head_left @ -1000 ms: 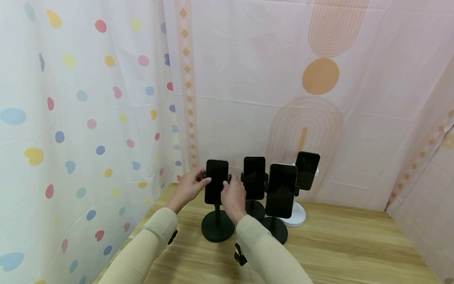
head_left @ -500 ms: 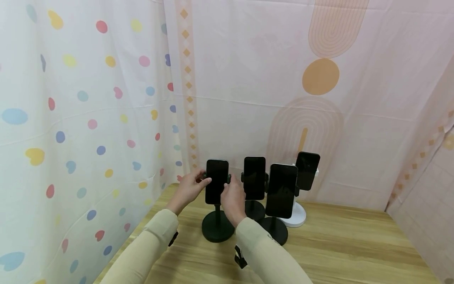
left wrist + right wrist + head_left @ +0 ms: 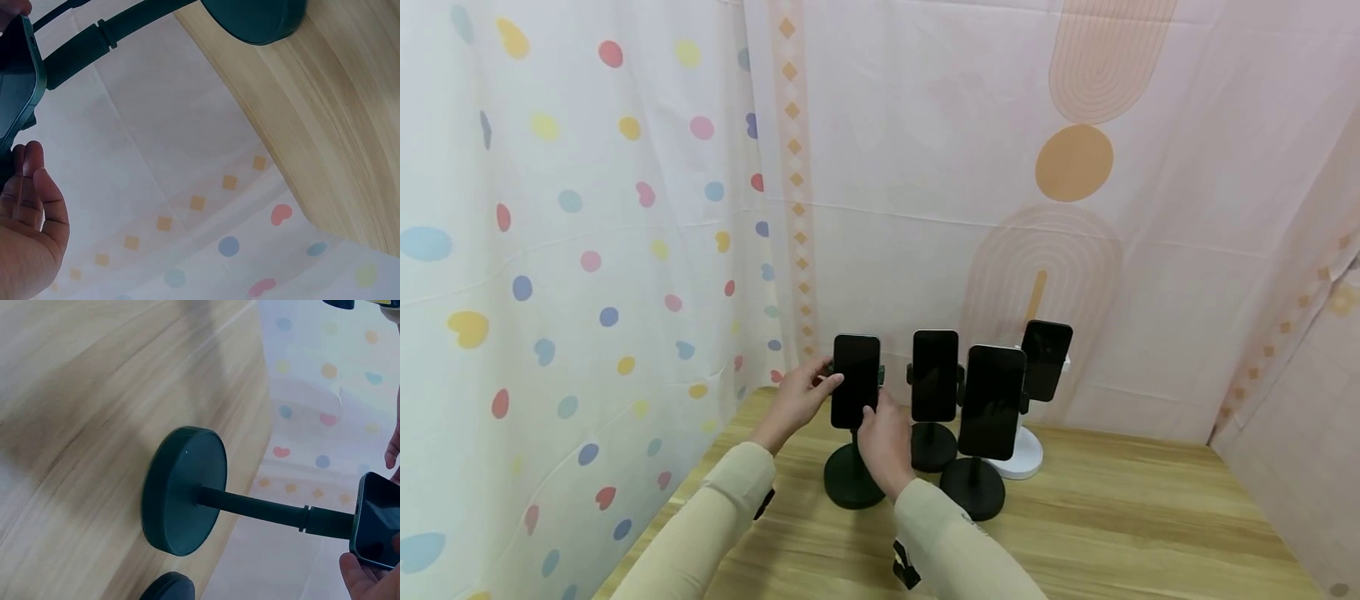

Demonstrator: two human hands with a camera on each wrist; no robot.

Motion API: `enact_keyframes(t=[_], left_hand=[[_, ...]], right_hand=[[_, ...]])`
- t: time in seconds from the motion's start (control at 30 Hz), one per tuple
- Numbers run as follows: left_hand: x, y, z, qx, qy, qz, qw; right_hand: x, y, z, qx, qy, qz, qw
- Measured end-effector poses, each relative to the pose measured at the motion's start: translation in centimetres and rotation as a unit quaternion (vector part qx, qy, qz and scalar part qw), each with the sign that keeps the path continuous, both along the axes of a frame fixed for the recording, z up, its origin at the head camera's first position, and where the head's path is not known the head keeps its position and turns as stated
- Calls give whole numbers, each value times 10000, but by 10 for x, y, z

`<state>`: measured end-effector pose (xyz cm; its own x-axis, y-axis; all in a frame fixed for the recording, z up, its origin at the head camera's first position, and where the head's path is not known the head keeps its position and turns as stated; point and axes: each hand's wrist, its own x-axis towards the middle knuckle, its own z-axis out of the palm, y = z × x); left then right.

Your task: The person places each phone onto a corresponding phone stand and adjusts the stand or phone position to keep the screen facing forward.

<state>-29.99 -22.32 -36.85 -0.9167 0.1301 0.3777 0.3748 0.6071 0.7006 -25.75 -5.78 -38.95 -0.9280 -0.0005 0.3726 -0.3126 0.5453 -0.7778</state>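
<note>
A smartphone with a dark screen sits upright in the clamp of a dark green phone stand. My left hand is at the phone's left edge, its thumb by the screen and its fingers on the stand's side clamp. In the left wrist view, that hand's curled fingers meet the dark clamp. Lower on the opposite side, my right hand grips the phone's bottom right edge, thumb in front and fingers behind. The right wrist view shows the stand's round base and stem; the right hand is partly cut off.
To the right, a phone in a black stand, a larger phone in another black stand, and a phone on a white stand stand close together. Patterned curtains back the wooden table.
My right hand has slid down the phone's right side toward its lower corner, uncovering the right clamp. My left hand stays at the left edge. The view has shifted slightly.
</note>
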Motion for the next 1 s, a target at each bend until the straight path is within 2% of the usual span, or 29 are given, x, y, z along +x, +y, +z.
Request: enact_keyframes(t=[0.2, 0.43, 0.63, 0.77, 1.0], left_hand=[[0, -2, -1, 66, -95, -1, 9999], [0, -3, -3, 88, -168, 4, 9998], [-3, -3, -4, 56, -234, 44, 9997], [-3, -4, -7, 135, -276, 116, 9995], [4, -5, -21, -8, -45, 152, 9999]], right_hand=[[4, 0, -6, 110, -46, 135, 9998], [9, 3, -17, 478, -42, 279, 9985], [13, 6, -23, 540, 7, 389, 9978], [17, 7, -25, 636, -155, 480, 9967], [22, 10, -30, 578, -403, 681, 9952]])
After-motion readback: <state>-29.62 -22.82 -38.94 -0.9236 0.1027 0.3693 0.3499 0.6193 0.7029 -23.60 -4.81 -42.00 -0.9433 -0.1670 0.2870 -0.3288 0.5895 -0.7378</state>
